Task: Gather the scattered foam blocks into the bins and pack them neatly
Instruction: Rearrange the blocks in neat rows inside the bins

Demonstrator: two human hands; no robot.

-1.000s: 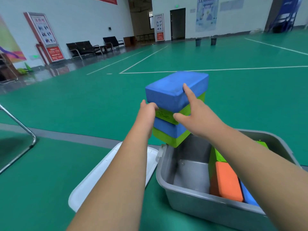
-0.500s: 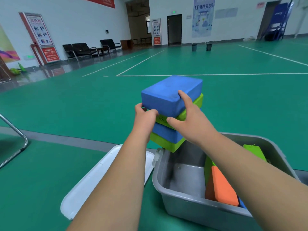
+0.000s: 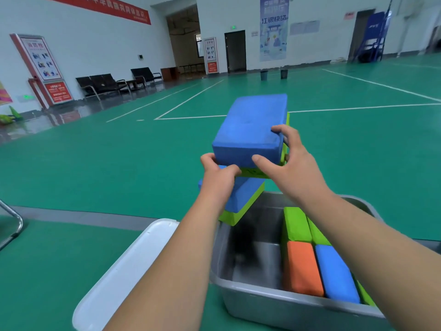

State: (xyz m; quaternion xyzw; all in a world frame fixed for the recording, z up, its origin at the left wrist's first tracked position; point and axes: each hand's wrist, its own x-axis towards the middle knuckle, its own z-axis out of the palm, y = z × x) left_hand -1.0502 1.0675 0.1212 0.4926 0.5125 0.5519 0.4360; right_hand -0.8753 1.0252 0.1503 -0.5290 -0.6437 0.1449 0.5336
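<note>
I hold a stack of foam blocks in the air over the far left corner of the grey bin (image 3: 281,304). A large blue block (image 3: 250,130) lies on top, a green one under it, then a second blue block (image 3: 241,194) and a green block (image 3: 241,215) at the bottom. My left hand (image 3: 218,177) grips the stack's near left side. My right hand (image 3: 288,163) clasps the top blue block's near right corner. Inside the bin, along its right side, lie an orange block (image 3: 301,268), a blue block (image 3: 336,273) and green blocks (image 3: 296,223).
A white lid (image 3: 124,275) lies flat on the green floor left of the bin. A metal chair leg (image 3: 12,223) shows at the left edge. Black benches (image 3: 102,84) line the far wall, and two small dark buckets (image 3: 274,74) stand across the court.
The stack has turned so that its short end faces me, and the lower blocks have shifted left and down. The camera tilted down, showing more of the bin's inside.
</note>
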